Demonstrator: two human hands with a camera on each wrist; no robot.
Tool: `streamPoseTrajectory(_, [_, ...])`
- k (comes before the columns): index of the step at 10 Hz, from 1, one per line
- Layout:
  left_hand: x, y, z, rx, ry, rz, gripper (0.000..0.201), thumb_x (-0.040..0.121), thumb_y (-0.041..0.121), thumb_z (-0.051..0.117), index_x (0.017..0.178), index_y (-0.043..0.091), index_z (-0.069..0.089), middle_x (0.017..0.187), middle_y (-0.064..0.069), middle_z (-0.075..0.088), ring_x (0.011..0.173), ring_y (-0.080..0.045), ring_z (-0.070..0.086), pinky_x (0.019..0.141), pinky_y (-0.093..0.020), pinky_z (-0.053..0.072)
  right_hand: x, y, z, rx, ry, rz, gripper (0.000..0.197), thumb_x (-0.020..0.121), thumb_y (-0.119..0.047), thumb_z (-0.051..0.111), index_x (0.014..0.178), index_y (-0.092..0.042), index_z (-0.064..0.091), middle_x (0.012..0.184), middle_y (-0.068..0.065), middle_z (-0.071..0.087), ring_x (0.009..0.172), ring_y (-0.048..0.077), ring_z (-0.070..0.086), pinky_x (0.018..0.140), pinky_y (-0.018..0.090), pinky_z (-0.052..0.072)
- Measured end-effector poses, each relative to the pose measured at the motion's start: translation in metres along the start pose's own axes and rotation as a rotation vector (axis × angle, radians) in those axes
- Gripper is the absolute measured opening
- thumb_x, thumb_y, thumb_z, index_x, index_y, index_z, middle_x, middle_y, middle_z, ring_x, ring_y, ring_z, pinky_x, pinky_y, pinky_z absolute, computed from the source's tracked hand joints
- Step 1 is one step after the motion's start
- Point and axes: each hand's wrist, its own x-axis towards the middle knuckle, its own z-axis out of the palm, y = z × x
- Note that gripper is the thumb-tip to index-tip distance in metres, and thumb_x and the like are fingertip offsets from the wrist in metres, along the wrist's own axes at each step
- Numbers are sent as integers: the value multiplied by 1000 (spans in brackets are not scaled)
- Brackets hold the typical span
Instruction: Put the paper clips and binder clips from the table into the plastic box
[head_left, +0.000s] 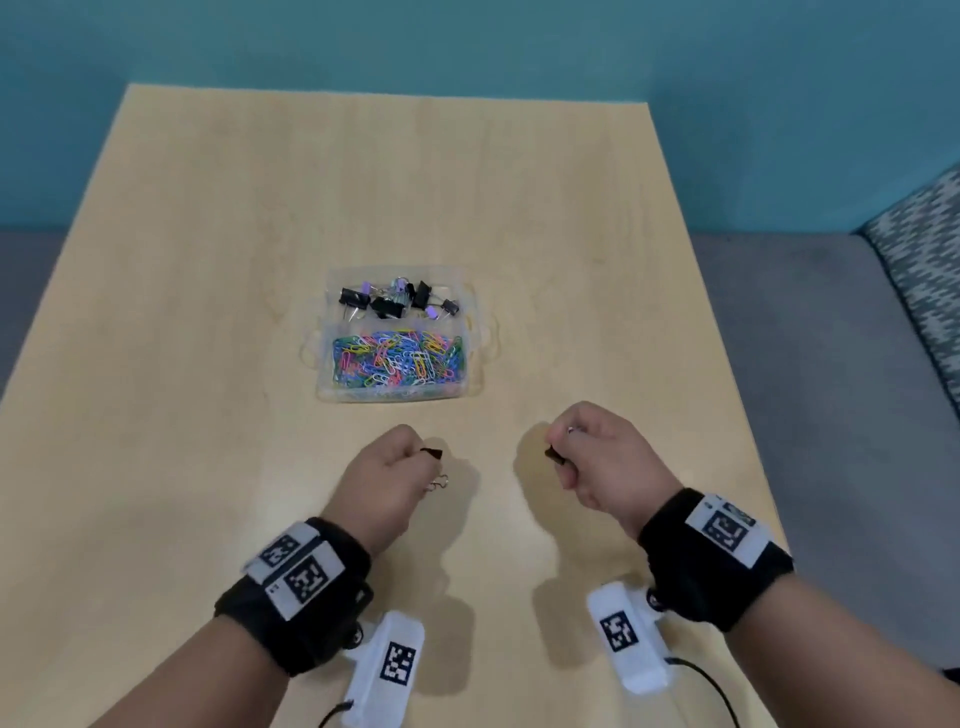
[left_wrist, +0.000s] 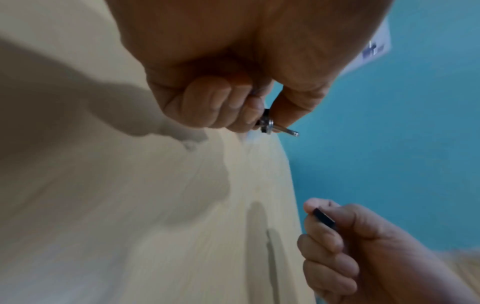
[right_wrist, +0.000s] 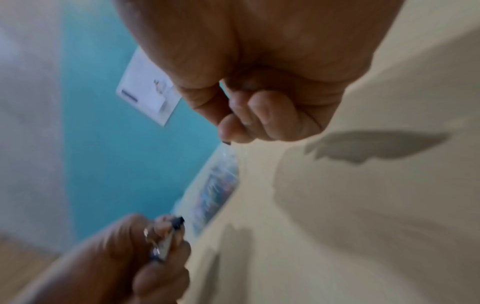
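A clear plastic box sits mid-table; its far compartment holds black and purple binder clips, its near one a heap of coloured paper clips. My left hand hovers in front of the box with fingers curled round a black binder clip whose wire handles stick out; that clip shows between thumb and fingers in the left wrist view. To the right, my right hand pinches another black binder clip, seen as a dark tip in the right wrist view.
The wooden table reaches back to a teal wall. A patterned cushion on a grey seat lies at the right. A white paper hangs on the wall.
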Motion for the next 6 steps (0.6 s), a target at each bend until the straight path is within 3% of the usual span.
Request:
streamPoseTrajectory(1, [29,33,-34,89,172,141,21,67,31,56,68,13,45,58,-5,45,51,-20,38,51,-35,34,39,-54,17,168,-7,3,12,91,-7,45,82,-11,51,55,10,55,38,15,36,41,21,27])
streamPoseTrajectory(2, [62,69,-58,336,287,231,17,75,30,50,72,13,45,65,-6,52,62,-25,48,58,-35,40,74,-97,38,193,-16,-13,13,91,-4,43,83,-13,48,59,11,54,40,17,40,43,22,33])
streamPoseTrajectory(3, [89,98,-69,497,322,218,19,80,30,46,78,12,44,71,-10,55,67,-29,53,57,-34,38,101,-130,59,145,-13,-9,12,93,-1,39,86,-8,46,61,13,53,45,20,46,44,26,41])
streamPoseTrajectory(4, [107,112,-73,571,325,183,16,83,28,45,82,11,44,77,-11,57,67,-28,53,54,-32,39,123,-150,73,23,-7,2,16,92,-3,43,78,-7,50,72,17,56,59,28,57,57,35,52])
streamPoseTrajectory(5, [118,114,-77,393,260,153,15,82,27,50,89,13,48,79,-14,63,65,-33,65,65,-46,57,127,-162,81,48,-41,20,8,91,-11,51,83,-7,50,81,20,51,70,30,53,74,36,55])
streamPoseTrajectory(6, [120,106,-90,313,259,152,31,82,34,57,108,18,52,86,-13,66,71,-34,68,71,-50,58,117,-166,81,-11,5,35,27,95,-22,50,106,2,57,76,11,50,80,29,63,88,51,53])
